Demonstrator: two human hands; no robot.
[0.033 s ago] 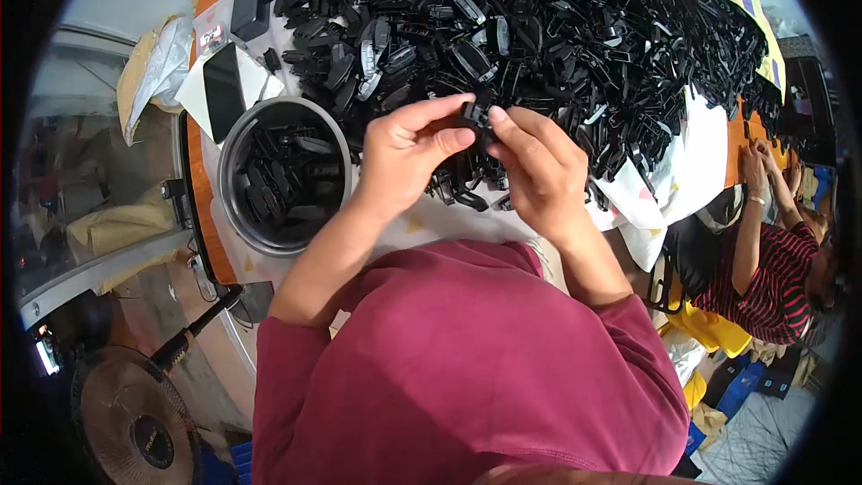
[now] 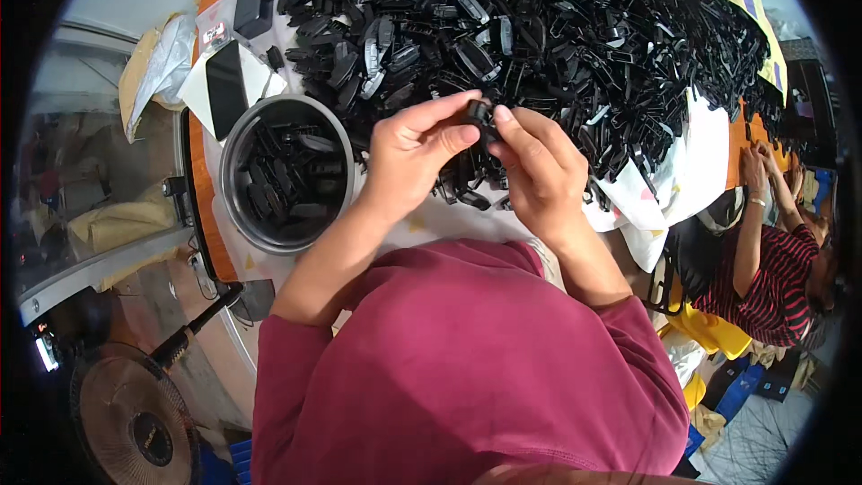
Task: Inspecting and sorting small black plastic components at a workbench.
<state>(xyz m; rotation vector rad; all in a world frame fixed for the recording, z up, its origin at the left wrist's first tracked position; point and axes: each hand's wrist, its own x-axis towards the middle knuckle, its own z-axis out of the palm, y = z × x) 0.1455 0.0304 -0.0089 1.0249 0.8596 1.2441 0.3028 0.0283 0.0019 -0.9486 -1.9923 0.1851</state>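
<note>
Between both hands, just in front of a large heap of black plastic pieces (image 2: 539,27), is a small black plastic piece (image 2: 480,113). My left hand (image 2: 417,148) pinches it from the left with thumb and forefinger. From the right, my right hand (image 2: 543,162) has its thumb and fingertips closed on the same piece. Its exact kind is hard to make out, as the fingertips cover part of it. To the left of my left hand stands a round metal bowl (image 2: 230,207), holding several similar black pieces (image 2: 278,171).
A dark phone (image 2: 224,90) lies on white card at the table's left side, below a dark box (image 2: 254,4). A standing fan (image 2: 135,431) is at lower left. On the right, another person in a striped shirt (image 2: 759,278) works at the table beside a white sheet (image 2: 687,171).
The black piece has turned slightly between my fingertips. Both hands stay in nearly the same place, and the whole view has shifted very slightly.
</note>
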